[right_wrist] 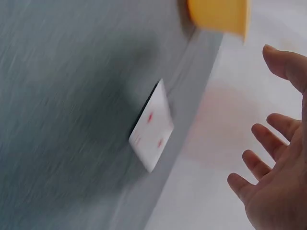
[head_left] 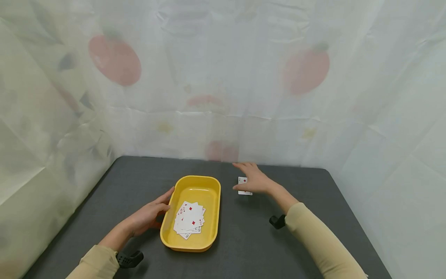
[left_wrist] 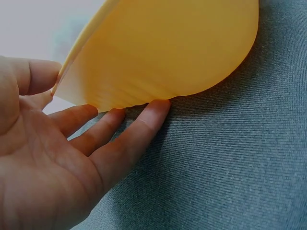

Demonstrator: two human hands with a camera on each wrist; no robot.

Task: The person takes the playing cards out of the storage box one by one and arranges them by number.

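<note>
The chief risk here looked to be the single white playing card with red pips [head_left: 244, 185], which lay flat on the dark grey cloth-covered table [head_left: 306, 232] just to the right of the shallow yellow plastic tray [head_left: 211, 217]: a flat card on fabric gives fingertips little edge to catch, so it could well slide away or buckle rather than lift. A second hazard was the tray itself; pressure on its left wall could tip or shove it and spill the loose fan of red-pip cards [head_left: 189, 219] lying face up in its near half. The right hand [head_left: 254, 180] hovered above the lone card, partly covering it from the head view, with fingers [right_wrist: 261, 162] spread and relaxed, grasping nothing; the right wrist view, though blurred, showed clear space between palm and card. The left hand [head_left: 150, 215] rested against the tray's left side, thumb at the rim and straight fingers [left_wrist: 144, 125] laid on the cloth with their tips tucked under the curved outer wall, touching rather than clenching it.
</note>
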